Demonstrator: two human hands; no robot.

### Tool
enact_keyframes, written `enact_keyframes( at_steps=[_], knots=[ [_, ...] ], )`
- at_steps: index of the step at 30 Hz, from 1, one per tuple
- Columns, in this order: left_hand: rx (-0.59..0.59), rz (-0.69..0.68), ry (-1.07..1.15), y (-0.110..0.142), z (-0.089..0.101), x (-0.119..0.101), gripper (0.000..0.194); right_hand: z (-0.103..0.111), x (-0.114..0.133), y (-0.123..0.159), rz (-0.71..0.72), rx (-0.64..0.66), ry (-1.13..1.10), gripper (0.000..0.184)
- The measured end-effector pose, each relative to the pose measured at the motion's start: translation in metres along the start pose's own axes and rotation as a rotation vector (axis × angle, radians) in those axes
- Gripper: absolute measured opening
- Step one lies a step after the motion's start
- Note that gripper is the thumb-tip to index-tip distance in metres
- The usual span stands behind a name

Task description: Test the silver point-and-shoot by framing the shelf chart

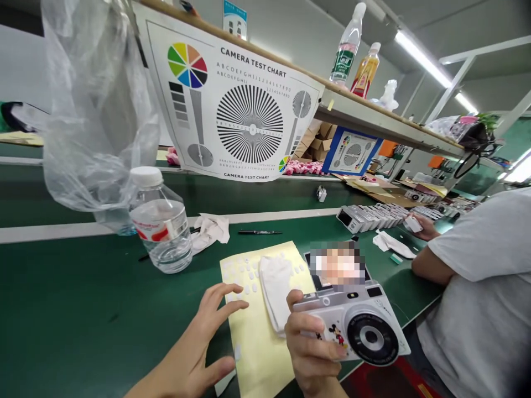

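My right hand (pixel 309 342) grips a white compact camera (pixel 357 326) with a Mickey Mouse print, its round black lens facing me. A blurred patch hides the area behind its top edge. My left hand (pixel 194 345) lies open with fingers apart, its fingertips at the edge of a yellow backing sheet (pixel 259 354). Several small white adhesive pads (pixel 243 273) dot that sheet. A folded white cloth (pixel 276 290) rests on the sheet, close to my right hand.
A clear water bottle (pixel 161 221), crumpled tissue (pixel 209 232) and a black marker (pixel 259 232) lie on the green workbench (pixel 103 304). A co-worker's hand (pixel 423 226) holds something white beside a row of cameras (pixel 373 216). A test chart (pixel 249 105) hangs overhead.
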State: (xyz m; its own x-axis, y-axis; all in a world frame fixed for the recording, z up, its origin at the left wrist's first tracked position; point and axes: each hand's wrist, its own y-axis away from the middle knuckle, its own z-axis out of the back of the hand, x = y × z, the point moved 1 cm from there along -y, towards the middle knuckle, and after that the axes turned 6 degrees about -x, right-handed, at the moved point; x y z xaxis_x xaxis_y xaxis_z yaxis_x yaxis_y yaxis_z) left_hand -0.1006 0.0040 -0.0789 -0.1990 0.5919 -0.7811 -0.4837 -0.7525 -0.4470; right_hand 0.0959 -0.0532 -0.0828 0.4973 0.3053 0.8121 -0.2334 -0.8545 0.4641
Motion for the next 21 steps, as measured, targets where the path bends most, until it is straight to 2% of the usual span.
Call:
enact_keyframes(
  at_steps=[3, 6, 8, 10, 11, 13, 16, 19, 21],
  knots=[
    [0.011, 0.018, 0.029, 0.0, -0.002, 0.0, 0.064, -0.002, 0.001, 0.0, 0.009, 0.038, 0.029, 0.08],
    [0.027, 0.09, 0.152, -0.001, -0.005, 0.005, 0.065, 0.001, 0.006, 0.001, 0.043, 0.131, 0.067, 0.072],
    [0.011, 0.165, 0.364, -0.003, -0.007, 0.006, 0.07, 0.002, 0.009, 0.002, 0.068, 0.208, 0.108, 0.069],
    [-0.04, 0.265, 0.67, -0.007, -0.007, 0.003, 0.078, 0.002, 0.012, 0.004, 0.098, 0.26, 0.163, 0.078],
    [-0.07, 0.34, 0.823, -0.008, -0.007, -0.002, 0.082, 0.001, 0.012, 0.006, 0.117, 0.268, 0.194, 0.08],
    [-0.1, 0.538, 1.022, -0.012, -0.006, -0.013, 0.087, -0.002, 0.011, 0.009, 0.157, 0.25, 0.258, 0.07],
    [-0.212, 0.671, 1.083, -0.016, -0.005, -0.032, 0.081, -0.007, 0.008, 0.012, 0.184, 0.195, 0.335, 0.052],
    [-0.359, 0.637, 1.041, -0.017, -0.005, -0.041, 0.068, -0.012, 0.004, 0.014, 0.166, 0.163, 0.352, 0.051],
    [-0.383, 0.564, 0.989, -0.014, -0.003, -0.042, 0.062, -0.014, 0.003, 0.014, 0.144, 0.15, 0.337, 0.05]
  ],
)
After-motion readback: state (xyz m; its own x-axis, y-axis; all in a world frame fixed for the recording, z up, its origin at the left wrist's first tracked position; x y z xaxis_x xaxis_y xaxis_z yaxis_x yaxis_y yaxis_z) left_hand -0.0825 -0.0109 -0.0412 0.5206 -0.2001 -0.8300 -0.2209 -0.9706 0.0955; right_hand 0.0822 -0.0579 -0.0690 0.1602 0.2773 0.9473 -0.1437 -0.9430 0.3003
